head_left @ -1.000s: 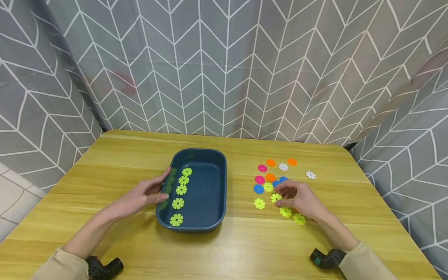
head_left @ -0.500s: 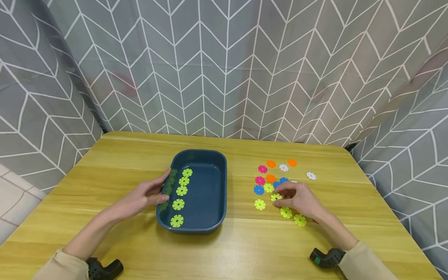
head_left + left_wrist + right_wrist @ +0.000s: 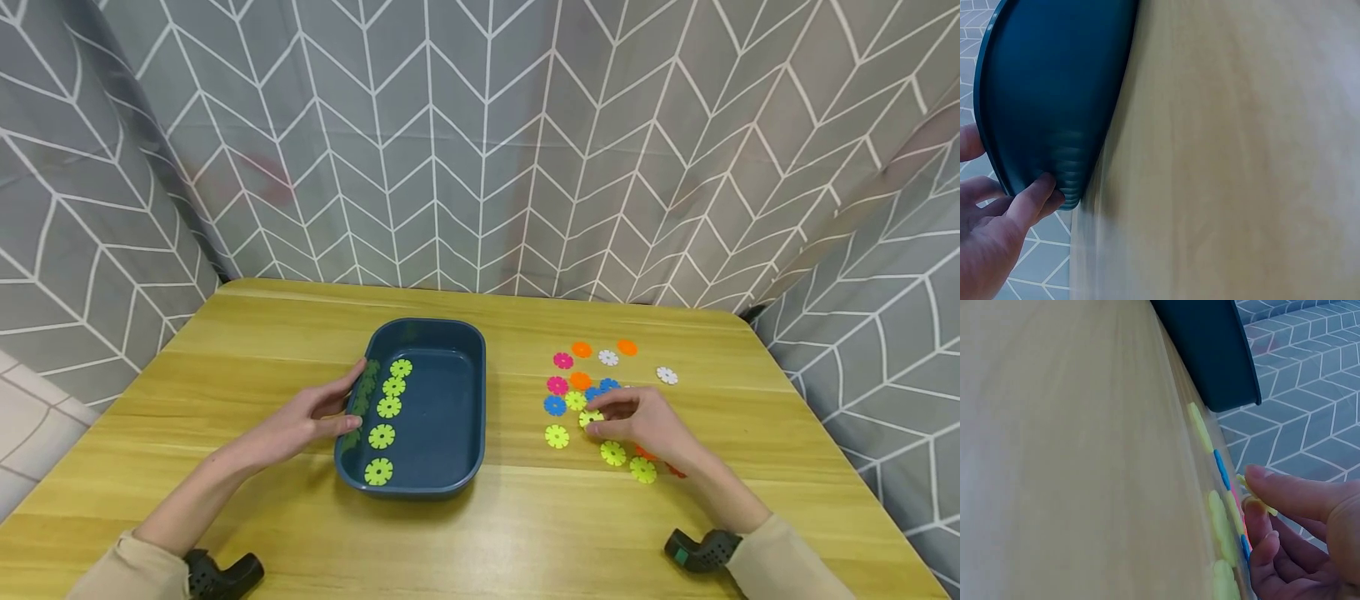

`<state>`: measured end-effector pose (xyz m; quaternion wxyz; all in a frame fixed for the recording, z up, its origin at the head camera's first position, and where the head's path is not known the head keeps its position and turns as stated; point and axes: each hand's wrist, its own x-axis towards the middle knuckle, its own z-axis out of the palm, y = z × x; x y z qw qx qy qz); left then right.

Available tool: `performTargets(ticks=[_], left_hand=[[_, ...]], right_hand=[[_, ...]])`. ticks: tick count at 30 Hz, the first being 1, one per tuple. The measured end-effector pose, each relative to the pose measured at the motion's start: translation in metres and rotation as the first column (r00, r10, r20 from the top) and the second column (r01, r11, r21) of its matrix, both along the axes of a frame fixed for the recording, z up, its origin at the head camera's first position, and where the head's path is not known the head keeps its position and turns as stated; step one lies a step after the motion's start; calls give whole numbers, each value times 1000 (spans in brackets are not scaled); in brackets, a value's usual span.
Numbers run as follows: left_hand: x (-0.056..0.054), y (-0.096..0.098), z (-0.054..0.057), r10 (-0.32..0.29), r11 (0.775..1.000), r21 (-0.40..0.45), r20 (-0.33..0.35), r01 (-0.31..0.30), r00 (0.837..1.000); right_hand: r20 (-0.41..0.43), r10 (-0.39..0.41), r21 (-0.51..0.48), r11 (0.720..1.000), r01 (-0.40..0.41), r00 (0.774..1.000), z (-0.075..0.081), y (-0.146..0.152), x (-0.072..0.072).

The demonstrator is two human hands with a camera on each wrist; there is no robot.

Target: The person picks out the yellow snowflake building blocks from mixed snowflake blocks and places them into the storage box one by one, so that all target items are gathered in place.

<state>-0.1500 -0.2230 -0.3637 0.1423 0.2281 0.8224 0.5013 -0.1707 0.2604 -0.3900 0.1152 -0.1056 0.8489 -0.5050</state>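
Observation:
A dark blue plastic basin [image 3: 447, 486] stands left of centre in the head view, with several yellow-green notched plastic discs [image 3: 378, 472] in a row along its left side. My left hand [image 3: 311, 417] holds its left wall, thumb at the rim. In the left wrist view, bent fingers [image 3: 1034, 199] press on the outer wall. My right hand [image 3: 648, 427] pinches a yellow-green notched plastic disc [image 3: 1269, 508] between thumb and fingertips, just above the table. Several more yellow-green discs [image 3: 557, 437] lie around that hand. The hand partly covers some pieces.
Blue [image 3: 555, 406], pink [image 3: 562, 361], orange [image 3: 581, 350] and white discs [image 3: 666, 376] lie scattered on the wooden table [image 3: 495, 542] right of the basin. Red-orange pieces show under the right wrist. A patterned grey curtain [image 3: 480, 150] hangs behind the table.
The right hand's pinched disc has risen slightly and tilted, and its fingers have closed in on it. The left hand and basin have stayed in place.

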Motion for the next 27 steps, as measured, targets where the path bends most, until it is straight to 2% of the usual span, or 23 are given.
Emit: performTargets(ticks=[5,12,18,27], left_hand=[[0,0,0,1,1000,-7,-8,-1,1000],[0,0,-1,0,1000,-4,-13,0,1000],[0,-1,-1,-1,1000,2,-11,1,1000],[0,-1,-3,4,1000,1,-16,-4,1000]], right_hand=[[26,-22,6,1000,22,999,3,-4,-1],[95,-19,-48,999,23,995,13,-15,-3],[101,11,-61,998,-5,995,21,-31,-7],[112,27,-170,985,-8,993,27,-54,-12]])
